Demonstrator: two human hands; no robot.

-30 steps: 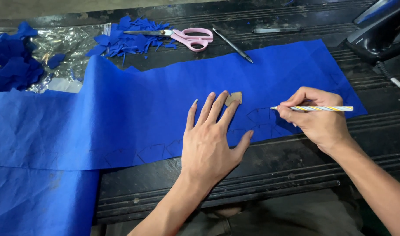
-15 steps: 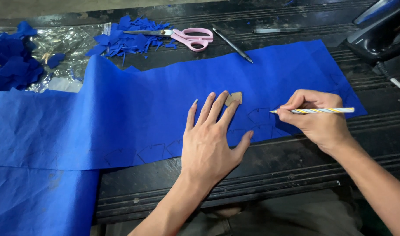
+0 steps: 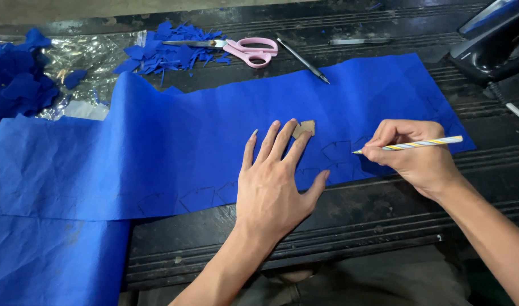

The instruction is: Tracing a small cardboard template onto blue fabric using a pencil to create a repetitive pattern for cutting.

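Left hand (image 3: pixel 273 184) stays flat, fingers spread, pinning the small tan cardboard template (image 3: pixel 304 128) on the blue fabric sheet (image 3: pixel 174 141); right hand (image 3: pixel 415 158) pinching the striped pencil (image 3: pixel 410 145) has slid right — off the template.

Counted on the worktop (image 3: pixel 384 215): one blue fabric sheet (image 3: pixel 174 141), one cardboard template (image 3: pixel 305 128), one striped pencil (image 3: pixel 418 144), one pair of pink-handled scissors (image 3: pixel 237 48), one dark pen (image 3: pixel 303 60), two hands, left hand (image 3: pixel 276 184) and right hand (image 3: pixel 412 156).

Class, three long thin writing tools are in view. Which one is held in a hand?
The striped pencil, gripped by the right hand. The dark pen and grey one lie untouched above the blue fabric.
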